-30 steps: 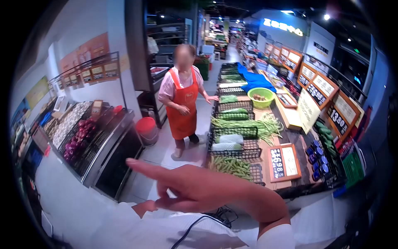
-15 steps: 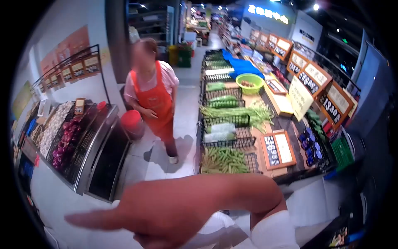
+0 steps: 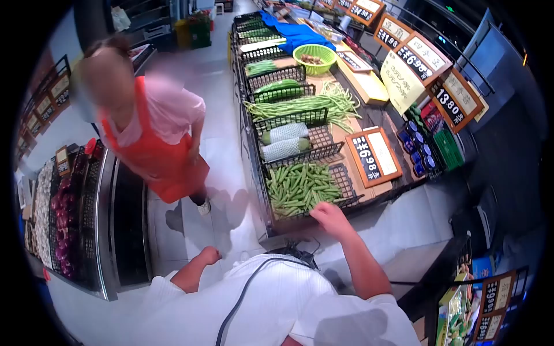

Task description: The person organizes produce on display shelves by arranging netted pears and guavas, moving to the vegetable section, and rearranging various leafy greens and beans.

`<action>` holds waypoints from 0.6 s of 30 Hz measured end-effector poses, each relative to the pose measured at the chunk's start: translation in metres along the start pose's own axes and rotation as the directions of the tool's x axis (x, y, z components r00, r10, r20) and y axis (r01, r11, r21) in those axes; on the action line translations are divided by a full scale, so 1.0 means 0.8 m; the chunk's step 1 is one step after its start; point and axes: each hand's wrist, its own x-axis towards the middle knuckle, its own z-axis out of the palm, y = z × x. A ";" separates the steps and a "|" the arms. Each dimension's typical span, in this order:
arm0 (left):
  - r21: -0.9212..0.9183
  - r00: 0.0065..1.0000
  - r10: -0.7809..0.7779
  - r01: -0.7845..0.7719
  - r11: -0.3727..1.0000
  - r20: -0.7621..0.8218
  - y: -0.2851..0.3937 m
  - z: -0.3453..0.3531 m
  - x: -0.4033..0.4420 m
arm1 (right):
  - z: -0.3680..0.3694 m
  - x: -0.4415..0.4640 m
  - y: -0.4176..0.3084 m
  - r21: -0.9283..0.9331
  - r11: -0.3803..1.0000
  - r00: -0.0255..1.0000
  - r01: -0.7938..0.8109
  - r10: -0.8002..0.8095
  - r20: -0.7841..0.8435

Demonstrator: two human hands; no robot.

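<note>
My right hand (image 3: 330,218) hangs at the front edge of a black crate, its fingers curled in and nothing visible in them. Just beyond it lies a heap of short green pods (image 3: 301,185), which look like okra; whether the hand touches the crate rim cannot be made out. Lower and to the left, my left hand (image 3: 211,255) is a small closed fist beside my white shirt, over the floor. Behind the pods are two pale gourds in foam nets (image 3: 285,142) and a bunch of long green beans (image 3: 294,108).
A person in an orange apron (image 3: 156,155) stands in the aisle at left, near a shelf of purple onions (image 3: 63,225) and garlic (image 3: 42,202). A framed price sign (image 3: 374,157), a green basket (image 3: 314,57) and blue-lidded jars (image 3: 416,147) are on the stand.
My right arm, stretched across the view with a finger pointing left, has dropped back and its hand has closed. My left hand now shows. The person in the apron appears nearer.
</note>
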 end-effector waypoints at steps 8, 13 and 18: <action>0.138 0.987 -0.093 0.074 0.988 0.132 -0.096 0.109 -0.056 | 0.020 -0.063 0.422 -0.190 0.846 0.853 -0.498 0.437 -0.286; 0.277 0.999 -0.043 0.040 0.960 0.002 -0.111 0.121 -0.067 | 0.020 -0.085 0.501 -0.686 0.696 0.935 -0.211 0.349 0.067; -0.082 0.987 -0.033 0.021 0.996 -0.154 -0.031 0.109 -0.052 | -0.030 -0.059 0.557 -0.779 0.620 0.937 0.093 0.211 0.280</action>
